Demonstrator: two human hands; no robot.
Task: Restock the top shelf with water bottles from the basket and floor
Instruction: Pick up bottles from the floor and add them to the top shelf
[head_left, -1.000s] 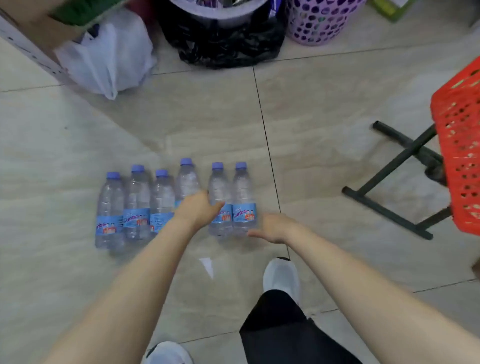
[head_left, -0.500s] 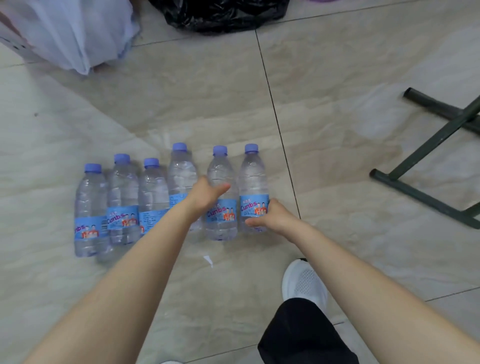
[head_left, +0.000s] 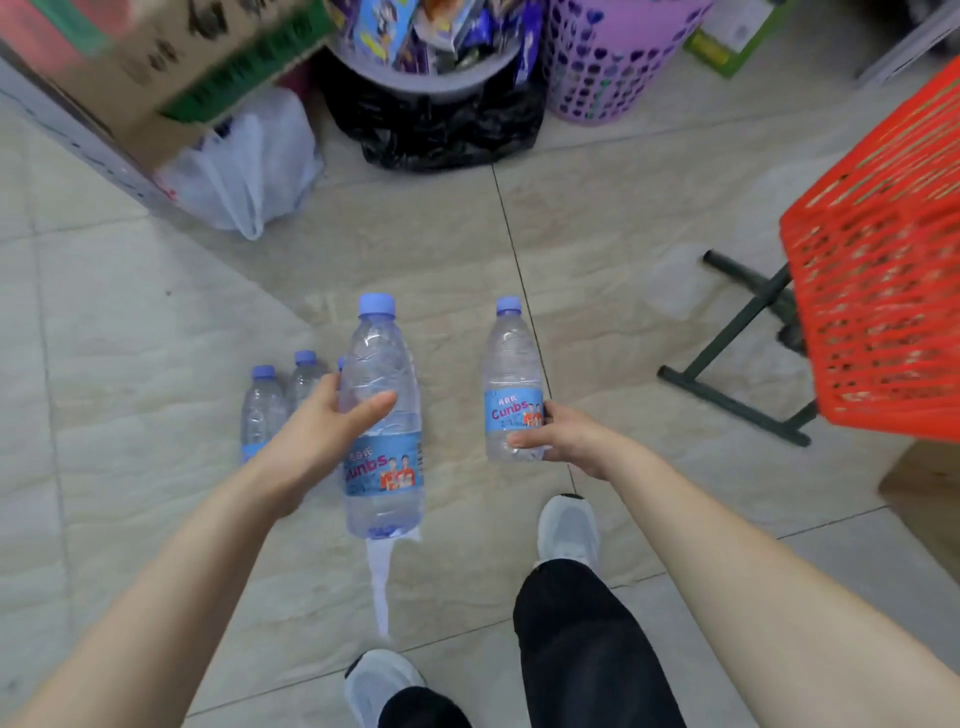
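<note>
Two lifted since before: left hand (head_left: 332, 431) fingers (head_left: 376, 406) wrap near bottle (head_left: 383, 470), right hand (head_left: 563, 441) fingers (head_left: 525, 441) pinch far bottle (head_left: 511, 371).

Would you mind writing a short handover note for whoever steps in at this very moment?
Left hand grips one water bottle around its upper body, held above the floor. Right hand grips a second bottle at its label.
At least two more bottles stand on the floor behind the left hand. The red basket sits on its stand to the right; its contents can't be seen.
Done: two bottles picked up. Left: carry them to the top shelf, which is out of view, then fetch the rest.
</note>
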